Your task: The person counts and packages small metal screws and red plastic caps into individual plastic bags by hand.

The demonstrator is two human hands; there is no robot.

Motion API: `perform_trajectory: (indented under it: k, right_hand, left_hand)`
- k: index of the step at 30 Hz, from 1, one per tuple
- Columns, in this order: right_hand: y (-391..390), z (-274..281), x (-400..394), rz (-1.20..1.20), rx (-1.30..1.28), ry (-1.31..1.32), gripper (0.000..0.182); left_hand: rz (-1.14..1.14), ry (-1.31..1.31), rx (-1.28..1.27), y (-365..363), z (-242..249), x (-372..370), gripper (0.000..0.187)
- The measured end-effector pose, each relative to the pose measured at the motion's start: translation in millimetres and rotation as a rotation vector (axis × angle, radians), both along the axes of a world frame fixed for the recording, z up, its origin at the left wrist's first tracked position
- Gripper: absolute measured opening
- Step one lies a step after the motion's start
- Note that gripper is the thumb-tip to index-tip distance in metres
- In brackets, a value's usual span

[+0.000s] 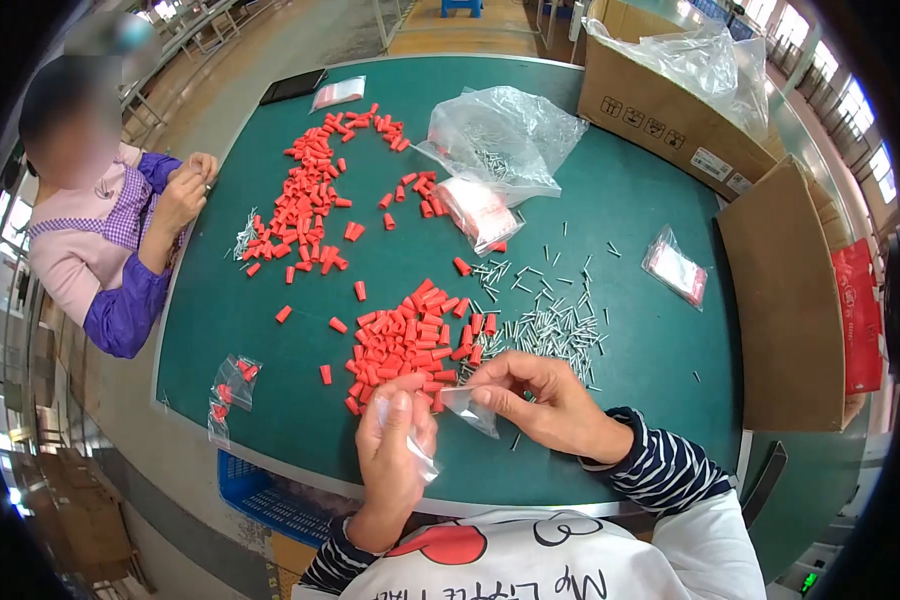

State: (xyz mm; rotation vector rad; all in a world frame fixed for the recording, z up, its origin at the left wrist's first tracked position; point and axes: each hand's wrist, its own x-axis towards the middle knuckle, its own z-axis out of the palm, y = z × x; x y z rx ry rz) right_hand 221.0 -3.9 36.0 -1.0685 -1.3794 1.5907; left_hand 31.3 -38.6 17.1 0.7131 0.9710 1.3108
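My left hand (396,445) is closed on a small clear plastic bag (425,464), which hangs out below its fingers. Thumb and fingertips of my right hand (535,400) pinch another clear plastic bag (473,412) by its upper edge. Both hands hover over the near side of the green table. Just beyond them lies a heap of red plastic caps (402,342). To the right of that heap spreads a pile of silver screws (550,335). Whether anything is inside either bag I cannot make out.
Across to the left, a co-worker (110,210) holds both hands at the table edge. More red caps (305,200) and a large plastic bag of screws (505,140) lie farther back. Filled small bags (232,390) sit front left. Cardboard boxes (660,110) border the right side.
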Motion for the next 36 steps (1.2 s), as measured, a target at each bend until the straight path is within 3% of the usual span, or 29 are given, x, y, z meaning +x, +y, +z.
perform_trajectory:
  k: [3,9,12,19,22,28,36]
  right_hand:
    - [-0.7,4.6,0.9,0.061,0.05,0.009,0.015]
    - [-2.1,15.3,3.5,0.122,0.175,-0.063,0.021]
    - [-3.2,14.0,2.3,0.123,0.202,-0.044,0.024]
    - [-4.5,25.2,3.6,0.161,0.161,-0.102,0.031]
    - [-3.3,25.0,5.6,0.2,0.212,-0.145,0.034]
    - [0.3,14.0,5.2,0.148,0.583,-0.134,0.032]
    - [2.5,17.4,4.8,0.229,0.697,-0.224,0.023]
  left_hand:
    - [-0.112,0.25,0.081,0.6,9.2,-4.2,0.026]
    - [-0.164,0.337,-0.068,2.4,19.8,-6.2,0.017]
    - [-0.189,0.34,0.069,1.2,14.4,-7.2,0.02]
    - [-0.103,0.618,0.373,-4.7,8.4,-16.4,0.017]
    - [-0.046,0.667,0.37,-5.9,7.1,-16.3,0.023]
    - [-0.049,0.826,0.485,-2.4,11.2,-13.0,0.042]
    - [-0.161,0.783,0.587,-0.6,0.4,-16.2,0.047]
